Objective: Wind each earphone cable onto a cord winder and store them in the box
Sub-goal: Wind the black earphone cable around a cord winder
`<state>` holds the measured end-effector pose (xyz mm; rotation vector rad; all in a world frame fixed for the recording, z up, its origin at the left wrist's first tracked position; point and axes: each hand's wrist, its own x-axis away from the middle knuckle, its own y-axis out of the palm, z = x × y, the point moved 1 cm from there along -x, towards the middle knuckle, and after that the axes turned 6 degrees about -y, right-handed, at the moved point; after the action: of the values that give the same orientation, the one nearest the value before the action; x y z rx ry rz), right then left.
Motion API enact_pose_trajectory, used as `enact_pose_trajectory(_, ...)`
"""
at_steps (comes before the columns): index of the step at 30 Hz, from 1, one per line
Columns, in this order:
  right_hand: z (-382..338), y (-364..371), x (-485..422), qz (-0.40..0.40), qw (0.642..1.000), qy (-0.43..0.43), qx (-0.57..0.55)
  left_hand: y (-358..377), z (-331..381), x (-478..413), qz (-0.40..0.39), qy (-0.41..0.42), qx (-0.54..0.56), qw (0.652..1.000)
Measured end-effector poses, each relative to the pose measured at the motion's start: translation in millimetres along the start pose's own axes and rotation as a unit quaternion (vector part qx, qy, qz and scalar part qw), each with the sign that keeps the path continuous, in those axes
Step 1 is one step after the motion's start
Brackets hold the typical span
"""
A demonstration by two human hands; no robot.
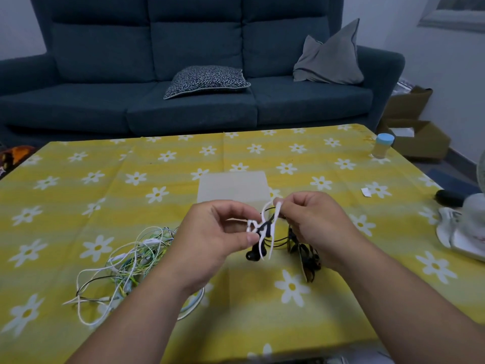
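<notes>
Your left hand [210, 240] pinches the black earphones [252, 256] and white tie [273, 225]. Your right hand [315, 227] fingers clamp the tie's upper end.

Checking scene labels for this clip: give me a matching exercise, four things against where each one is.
Things: 1 cable tangle; 2 blue-lidded jar; 3 patterned cushion; 4 black earphones.
Places: A sofa seat; B far right corner of the table; C in the left hand and right hand; D on the table, left of the hands.
Pairs: 1-D, 2-B, 3-A, 4-C.
</notes>
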<state>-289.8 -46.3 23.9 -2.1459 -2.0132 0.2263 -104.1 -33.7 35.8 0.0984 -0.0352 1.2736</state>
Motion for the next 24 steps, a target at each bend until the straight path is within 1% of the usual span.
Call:
enact_pose_trajectory(2,0.6,4.4,2.7,-0.04,0.999,0.02,0.021,-1.0,-0.4,-2.0,0.019,0.02,0.073,0.997)
enact_pose_trajectory(3,0.4,8.1,4.7,-0.074,0.997,0.029,0.023,-2.6,-1.5,-3.5,0.037,0.027,0.101,0.994)
enact_pose_trajectory(5,-1.0,17.9,9.7,-0.152,0.987,0.044,-0.003,-7.2,-4.1,-6.4,0.086,0.033,0.131,0.987)
enact_pose_trajectory(6,-2.8,22.2,12.6,-0.179,0.982,0.047,-0.023,-9.4,-5.1,-7.5,0.112,0.035,0.13,0.985)
enact_pose_trajectory(8,-6.0,27.3,17.0,-0.201,0.978,0.038,-0.035,-12.7,-6.4,-8.4,0.156,0.035,0.124,0.979)
enact_pose_trajectory(10,-7.0,29.0,19.3,-0.215,0.976,0.02,-0.024,-15.6,-6.8,-9.4,0.193,0.031,0.126,0.973)
enact_pose_trajectory(12,-8.0,28.6,20.8,-0.231,0.973,0.009,-0.018,-19.8,-8.4,-10.9,0.23,0.027,0.106,0.967)
enact_pose_trajectory(16,-14.4,24.9,20.0,-0.228,0.972,-0.009,-0.049,-24.2,-9.2,-11.1,0.263,0.018,0.038,0.964)
enact_pose_trajectory(18,-17.6,24.3,21.2,-0.233,0.971,-0.028,-0.038,-23.5,-7.9,-10.6,0.264,0.024,-0.01,0.964)
enact_pose_trajectory(20,-20.2,24.8,22.7,-0.23,0.971,-0.047,-0.042,-20.0,-7.3,-10.3,0.247,0.032,-0.088,0.964)
enact_pose_trajectory(22,-21.8,22.8,21.0,-0.184,0.979,-0.06,-0.067,-14.5,-7.5,-9.4,0.21,0.031,-0.155,0.965)
enact_pose_trajectory(24,-22.5,17.0,17.1,-0.108,0.989,-0.065,-0.076,-11.3,-9.1,-8.4,0.17,0.024,-0.187,0.967)
